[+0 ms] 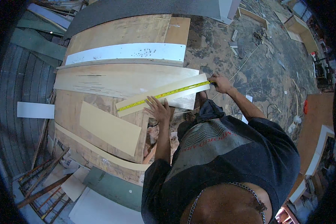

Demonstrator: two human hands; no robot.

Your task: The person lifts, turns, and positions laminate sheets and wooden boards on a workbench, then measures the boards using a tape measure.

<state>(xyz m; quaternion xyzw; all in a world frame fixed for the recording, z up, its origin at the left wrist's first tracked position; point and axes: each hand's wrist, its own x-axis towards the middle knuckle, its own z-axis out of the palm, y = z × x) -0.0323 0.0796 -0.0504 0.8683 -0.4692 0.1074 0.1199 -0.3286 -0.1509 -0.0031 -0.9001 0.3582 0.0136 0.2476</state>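
A pale, narrow board lies slantwise on the workbench. Along its length runs the yellow blade of a tape measure. My right hand is closed around the tape measure's dark case at the board's right end. My left hand rests on the board's near edge, fingers spread and stretched out, with fingertips touching the blade near its middle. Left of that hand lies a cream rectangular panel. Beneath the narrow board is a wide light wood panel with dark streaks.
A long white strip lies farther back on the wooden bench. A curved pale edge strip follows the bench's near left side. Scraps and a cord litter the stained floor at right. Corrugated metal sheeting stands at left.
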